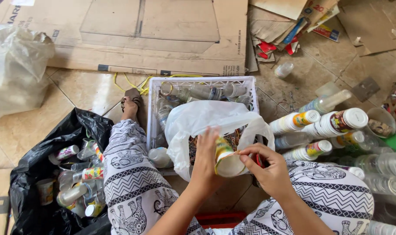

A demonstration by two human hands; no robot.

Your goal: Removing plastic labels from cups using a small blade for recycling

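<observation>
Patterned trousers (132, 191) with elephant prints covered the person's knees at the bottom of the view, and both forearms rose between them toward a plastic cup (227, 161). That cup, with a colourful printed label, lay on its side between the two hands, its open mouth turned toward the camera, just in front of a white plastic bag (198, 119). The left hand (206, 161) was wrapped around the cup's left wall, fingers curled over the far side and gripping it. The right hand (270, 167) met the cup at its rim: thumb and forefinger were pinched closed on the edge of the label or seal there, the remaining fingers folded beneath. Behind the bag stood a white plastic crate (202, 82) holding clear bottles. At the left, an open black bag (41, 174) held more cups and small bottles. At the right, stacks of nested cups (333, 124) lay on the tiled floor (84, 89), beside clear bottles. Flattened cardboard (150, 35) covered the floor farther back.
</observation>
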